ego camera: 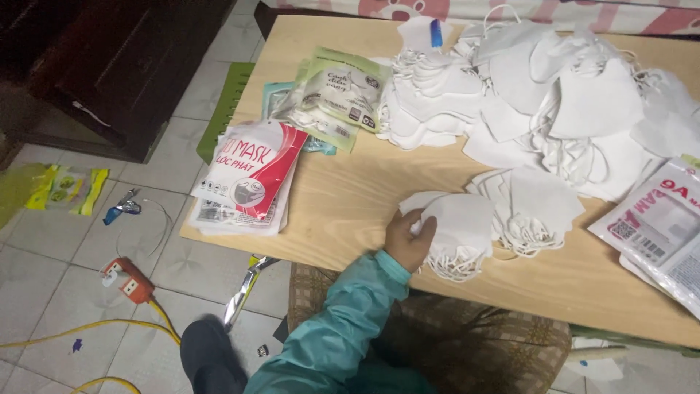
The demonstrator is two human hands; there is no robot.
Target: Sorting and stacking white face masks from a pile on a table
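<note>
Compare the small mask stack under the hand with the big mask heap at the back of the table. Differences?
The small mask stack is a neat, overlapped bundle near the table's front edge; the big mask heap is loose and spread across the back. The left hand rests on the stack; nothing touches the heap. The heap holds far more masks. Both are white ear-loop masks on the wooden table.

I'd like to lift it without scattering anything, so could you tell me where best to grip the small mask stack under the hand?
Probably pinch the small mask stack across its smooth folded edge, coming from the left where the left hand rests; the loose ear loops hang off the near side.
</note>
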